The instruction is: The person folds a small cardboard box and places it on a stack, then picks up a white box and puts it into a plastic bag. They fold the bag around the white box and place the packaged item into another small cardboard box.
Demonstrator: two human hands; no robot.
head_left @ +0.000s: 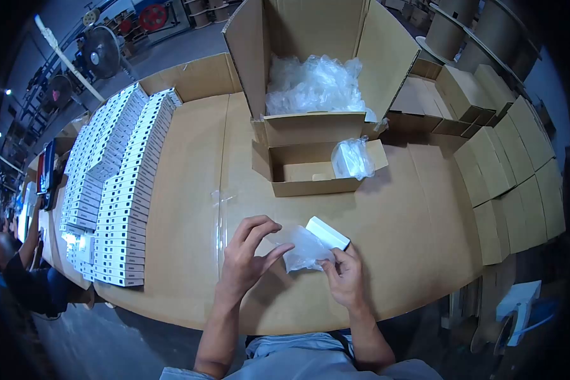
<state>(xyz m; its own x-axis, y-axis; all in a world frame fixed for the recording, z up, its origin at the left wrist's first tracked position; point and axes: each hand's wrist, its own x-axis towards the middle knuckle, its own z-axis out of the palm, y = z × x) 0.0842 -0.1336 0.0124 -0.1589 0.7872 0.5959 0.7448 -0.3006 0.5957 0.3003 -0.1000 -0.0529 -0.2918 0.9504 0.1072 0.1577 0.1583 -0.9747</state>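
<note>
Near the front of the cardboard-covered table, my right hand (pixel 345 273) is closed on a clear plastic bag (pixel 304 250) and a small white box (pixel 328 233). The box lies slanted at the bag's upper right, partly overlapped by it. To the left, my left hand (pixel 250 250) is open, fingers curved and spread, its thumb tip right at the bag's edge. Beyond both hands stands an open brown carton (pixel 316 188), flaps raised. A clear plastic-wrapped bundle (pixel 353 158) sits at its right end.
Stacked rows of small white boxes (pixel 123 221) line the left side. Behind the carton, a large open box (pixel 246 60) holds a heap of clear plastic bags (pixel 316 85). Closed brown cartons (pixel 513 190) are stacked at right. A co-worker (pixel 22 272) is at far left.
</note>
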